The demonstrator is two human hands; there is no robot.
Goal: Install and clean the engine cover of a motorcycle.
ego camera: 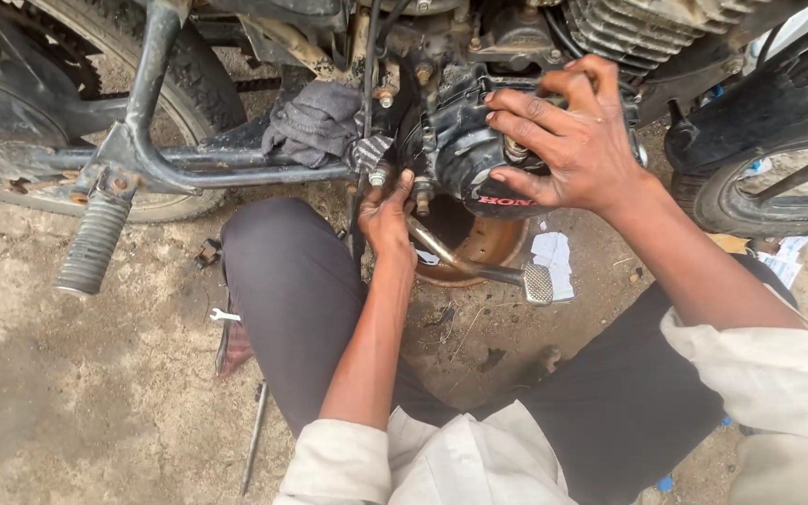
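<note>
Our right hand (577, 140) is spread over the black engine cover (479, 154), fingers curled loosely on its top edge, not really clamped. Our left hand (387, 217) reaches up just below it, fingertips pinched around a small bolt (378, 174) under the casing. Right under the left hand sits a rusty drain pan (488, 245) with the metal brake pedal (537, 282) crossing it. Beside the pan lie white paper scraps (554, 257). Left of our hands there's a grey rag (315, 122) on the frame, further out a ribbed footpeg (93, 245).
</note>
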